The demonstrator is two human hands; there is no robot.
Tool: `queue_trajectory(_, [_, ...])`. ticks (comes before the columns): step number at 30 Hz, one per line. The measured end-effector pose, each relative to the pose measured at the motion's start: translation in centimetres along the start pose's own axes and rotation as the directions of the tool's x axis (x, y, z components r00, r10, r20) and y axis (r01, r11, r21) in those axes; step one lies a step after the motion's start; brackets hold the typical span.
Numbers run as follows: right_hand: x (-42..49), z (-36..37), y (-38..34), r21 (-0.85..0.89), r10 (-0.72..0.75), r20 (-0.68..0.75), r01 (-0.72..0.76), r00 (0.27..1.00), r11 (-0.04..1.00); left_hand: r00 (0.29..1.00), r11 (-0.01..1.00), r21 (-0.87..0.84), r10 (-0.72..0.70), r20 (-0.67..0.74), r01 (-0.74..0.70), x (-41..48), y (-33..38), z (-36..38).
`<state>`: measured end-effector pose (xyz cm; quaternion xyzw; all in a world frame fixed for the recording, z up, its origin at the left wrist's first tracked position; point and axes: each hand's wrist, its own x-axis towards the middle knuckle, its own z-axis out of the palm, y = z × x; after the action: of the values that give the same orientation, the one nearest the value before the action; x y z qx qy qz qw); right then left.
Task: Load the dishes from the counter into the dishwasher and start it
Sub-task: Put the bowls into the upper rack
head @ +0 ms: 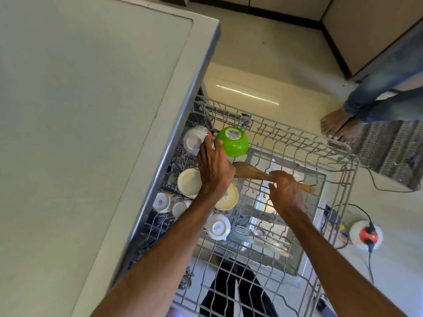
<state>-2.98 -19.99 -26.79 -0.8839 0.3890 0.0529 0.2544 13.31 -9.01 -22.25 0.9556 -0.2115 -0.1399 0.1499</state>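
A wooden spoon (251, 175) is held over the pulled-out rack (297, 136), just beside the green bowl (232, 141).

The spoon is kept almost level: its broad end is just beside the green bowl and partly hidden under the left hand (215, 168), and its handle points away from the bowl. The fingers of the right hand (286, 191) are curled around the handle. The left hand is stretched toward the green bowl with nearly straight fingers; whether something is pinched there cannot be told. The spoon is judged to be light, stiff and not fragile, and wood is not slippery, so a hold on the handle is enough. The green bowl, turned upside down, looks like plastic, so it is probably light and easily pushed; it is best taken at the rim. The white bowl (193, 139) just beside it may chip if knocked.
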Motion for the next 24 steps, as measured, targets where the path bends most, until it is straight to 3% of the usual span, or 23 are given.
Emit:
queue_trajectory(3, [0.8, -0.2, -0.1, -0.129, -0.044, 0.104, 0.058, 0.994, 0.990, 1.000, 1.000, -0.010, 0.006, -0.004, -0.006, -0.2, 0.3, 0.3])
queue_trajectory(11, [1.2, -1.0, -0.2, -0.429, -0.095, 0.179, 0.165, 0.979, 0.888, 0.999, 0.995, -0.104, -0.001, 0.044, 0.006, -0.8, -0.5, 0.7])
queue_trajectory(15, [0.5, -1.6, 0.3, -0.480, -0.107, 0.177, 0.180, 0.978, 0.858, 0.999, 0.995, -0.102, 0.009, 0.048, -0.004, -1.1, -0.8, 0.5])
queue_trajectory(24, [-0.5, -3.2, 2.7, -0.390, 0.061, 0.081, -0.025, 0.995, 0.920, 0.999, 0.996, -0.094, 0.013, 0.051, -0.008, -0.2, -0.5, 0.6])
